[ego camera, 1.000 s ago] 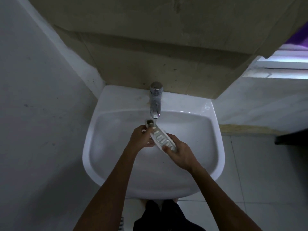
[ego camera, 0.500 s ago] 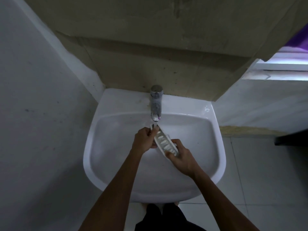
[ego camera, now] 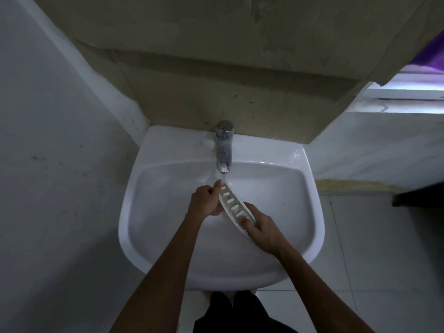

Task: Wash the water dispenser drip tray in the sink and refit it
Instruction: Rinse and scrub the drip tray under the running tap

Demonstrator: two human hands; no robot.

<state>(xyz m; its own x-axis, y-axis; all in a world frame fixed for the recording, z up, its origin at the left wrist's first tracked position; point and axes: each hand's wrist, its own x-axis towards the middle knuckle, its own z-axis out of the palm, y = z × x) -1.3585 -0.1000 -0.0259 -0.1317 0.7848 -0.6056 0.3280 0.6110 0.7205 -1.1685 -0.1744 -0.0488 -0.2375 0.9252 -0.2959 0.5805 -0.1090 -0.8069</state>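
Rinse step: left hand (ego camera: 204, 200) and right hand (ego camera: 260, 228) grip slotted drip tray (ego camera: 234, 207) ends, tilted over sink (ego camera: 168, 248) under running tap (ego camera: 224, 146). Next: likely turn tray, rinse underside.

head-worn view, facing steeply down, close over the sink (ego camera: 312, 212)

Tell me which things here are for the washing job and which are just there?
For the job: slotted white plastic drip tray, left hand, right hand, shiny metal tap, white ceramic sink.
Just there: purple cloth, dark ledge.
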